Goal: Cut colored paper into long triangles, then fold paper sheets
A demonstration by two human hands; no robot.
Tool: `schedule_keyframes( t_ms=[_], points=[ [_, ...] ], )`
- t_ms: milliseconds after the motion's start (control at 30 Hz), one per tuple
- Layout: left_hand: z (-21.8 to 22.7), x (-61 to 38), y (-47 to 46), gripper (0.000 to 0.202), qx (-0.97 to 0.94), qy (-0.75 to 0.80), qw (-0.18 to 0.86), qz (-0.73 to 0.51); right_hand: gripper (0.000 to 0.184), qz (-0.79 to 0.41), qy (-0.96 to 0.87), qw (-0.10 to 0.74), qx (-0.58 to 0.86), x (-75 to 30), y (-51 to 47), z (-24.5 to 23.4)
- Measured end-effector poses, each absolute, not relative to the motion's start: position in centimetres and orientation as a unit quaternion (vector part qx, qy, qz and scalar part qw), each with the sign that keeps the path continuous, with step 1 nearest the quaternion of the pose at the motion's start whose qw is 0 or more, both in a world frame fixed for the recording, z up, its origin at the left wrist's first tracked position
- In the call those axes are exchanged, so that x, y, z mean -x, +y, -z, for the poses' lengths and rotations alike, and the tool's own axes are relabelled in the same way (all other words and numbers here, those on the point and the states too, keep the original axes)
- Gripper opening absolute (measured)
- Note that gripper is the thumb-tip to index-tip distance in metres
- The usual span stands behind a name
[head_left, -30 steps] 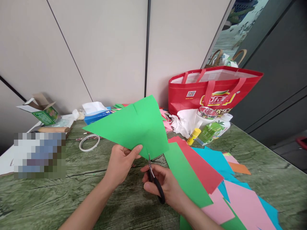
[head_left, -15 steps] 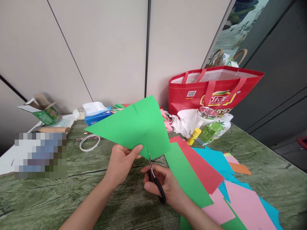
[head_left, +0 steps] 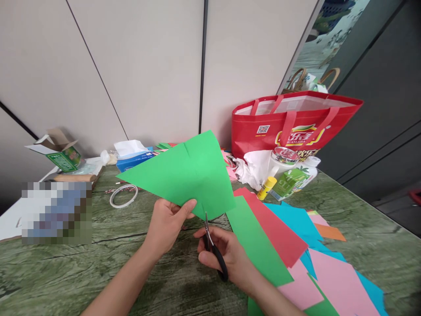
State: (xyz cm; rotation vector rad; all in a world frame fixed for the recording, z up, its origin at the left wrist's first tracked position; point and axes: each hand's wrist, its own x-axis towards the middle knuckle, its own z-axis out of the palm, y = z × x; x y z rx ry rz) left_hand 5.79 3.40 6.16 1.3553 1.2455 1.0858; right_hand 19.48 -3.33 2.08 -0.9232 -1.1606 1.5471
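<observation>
1. Green wood-grain tabletop (head_left: 98, 263) against a beige panelled wall; a red tote bag (head_left: 296, 127) stands at its far edge.
2. My left hand (head_left: 166, 226), above the near edge, pinches a green paper sheet (head_left: 184, 175) by its lower edge and holds it raised off the tabletop.
3. My right hand (head_left: 226, 254) is closed around black-handled scissors (head_left: 213, 250); the blade tips meet the sheet's lower edge.
4. Loose coloured sheets (head_left: 289, 245) overlap toward the near right corner.

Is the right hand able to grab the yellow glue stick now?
Probably not just now: the right hand is wrapped around the scissors, their blades at the green sheet held by the left hand. Nothing covers the glue stick, so a freed hand looks able to reach it.
</observation>
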Motion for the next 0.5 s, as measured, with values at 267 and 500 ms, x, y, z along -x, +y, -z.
schedule_keyframes(
  t_ms=[267, 500],
  points=[
    [-6.66, -5.89, 3.26, 0.034, -0.542, 0.524, 0.485, -0.444, 0.031, -0.624, -0.475, 0.477, 0.397, -19.54, -3.33, -1.98],
    [-6.85, -6.04, 3.2, 0.03, -0.532, 0.515, 0.494, -0.455, 0.031, -0.621, -0.47, 0.477, 0.407, -19.56, -3.26, -1.63]
  ],
)
